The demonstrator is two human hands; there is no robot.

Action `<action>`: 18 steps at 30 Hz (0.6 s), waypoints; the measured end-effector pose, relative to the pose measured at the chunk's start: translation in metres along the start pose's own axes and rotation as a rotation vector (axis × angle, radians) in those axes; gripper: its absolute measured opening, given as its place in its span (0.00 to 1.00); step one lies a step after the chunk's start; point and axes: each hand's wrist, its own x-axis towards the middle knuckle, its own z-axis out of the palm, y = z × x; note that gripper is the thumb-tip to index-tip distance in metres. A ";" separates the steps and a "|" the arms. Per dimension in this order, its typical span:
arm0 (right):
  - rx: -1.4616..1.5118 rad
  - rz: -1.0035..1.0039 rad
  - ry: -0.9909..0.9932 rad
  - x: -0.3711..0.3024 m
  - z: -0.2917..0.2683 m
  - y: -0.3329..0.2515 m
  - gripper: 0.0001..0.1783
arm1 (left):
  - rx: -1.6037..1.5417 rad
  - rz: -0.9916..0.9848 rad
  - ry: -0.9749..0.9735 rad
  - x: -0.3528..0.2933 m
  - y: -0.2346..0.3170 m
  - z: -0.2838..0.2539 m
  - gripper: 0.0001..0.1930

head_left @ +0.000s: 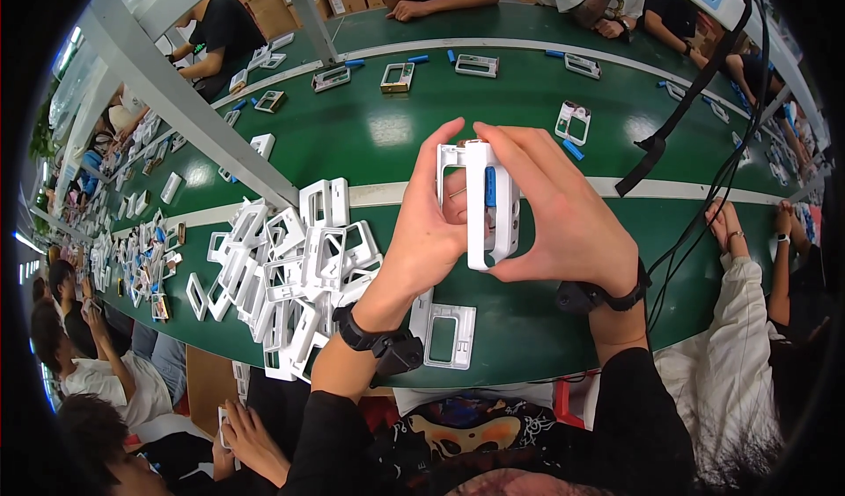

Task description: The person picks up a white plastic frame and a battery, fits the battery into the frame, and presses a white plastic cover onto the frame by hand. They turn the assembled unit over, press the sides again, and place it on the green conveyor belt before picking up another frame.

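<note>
Above the near bench I hold a white plastic device housing [477, 223] on edge between both hands. A blue cylinder [490, 186], like a battery cell, shows inside it. My left hand [424, 232] is closed round the open-framed left side, some fingers hidden behind it. My right hand [563, 219] grips the other side, thumb at the lower end and fingers at the top. Whether the housing's halves are fully joined I cannot tell. Below my hands, a loose white frame [464, 338] lies flat near the bench edge.
A heap of white frames [304, 263] lies left of my left forearm. Beyond a pale rail [607, 186], a green belt [387, 131] carries housings and blue cylinders. A metal post [189, 100] rises at left; black cables [726, 153] hang at right. Other people sit around.
</note>
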 end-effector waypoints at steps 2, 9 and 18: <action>-0.025 -0.003 0.004 0.000 0.003 0.002 0.58 | -0.010 -0.010 -0.006 0.001 0.001 -0.001 0.51; -0.025 0.012 0.028 0.001 0.006 0.003 0.57 | -0.064 -0.020 -0.039 0.001 0.000 -0.002 0.49; -0.044 0.010 0.038 -0.001 0.009 0.004 0.56 | -0.340 -0.092 0.020 -0.001 0.001 0.002 0.27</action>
